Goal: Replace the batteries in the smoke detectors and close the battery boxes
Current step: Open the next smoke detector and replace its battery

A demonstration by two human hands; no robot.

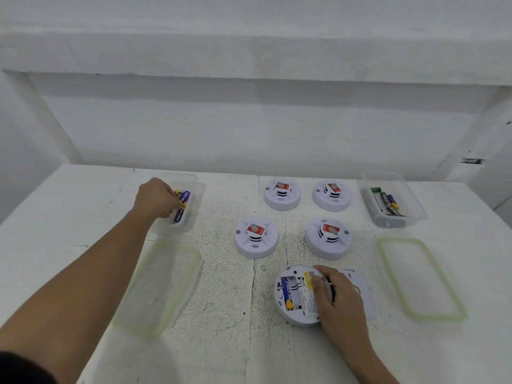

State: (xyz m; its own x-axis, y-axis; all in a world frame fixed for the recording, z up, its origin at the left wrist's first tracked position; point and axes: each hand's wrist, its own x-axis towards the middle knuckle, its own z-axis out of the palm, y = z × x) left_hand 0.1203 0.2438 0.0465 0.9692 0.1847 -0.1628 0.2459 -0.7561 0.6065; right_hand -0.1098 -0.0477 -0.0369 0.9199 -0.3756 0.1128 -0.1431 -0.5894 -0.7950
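Left hand (156, 196) pinches battery (182, 200) in clear box (198, 189); right hand (342, 297) holds upturned detector (300, 306), fitted cell (287, 292) showing

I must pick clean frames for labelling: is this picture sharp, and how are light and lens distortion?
Head view: soft, even light, no glare; left hand and the lid beside it slightly blurred; small print on the open detector unreadable; wide-angle lens bows the table edges.

purple-and-yellow cylindrical batteries (183, 202) in clear plastic tub (194, 180): "PK CELL" | matching battery (287, 292) in overturned round white smoke detector (289, 314): probably "PKCELL", blurred | red stickers (256, 230), white printed label (309, 299): unreadable
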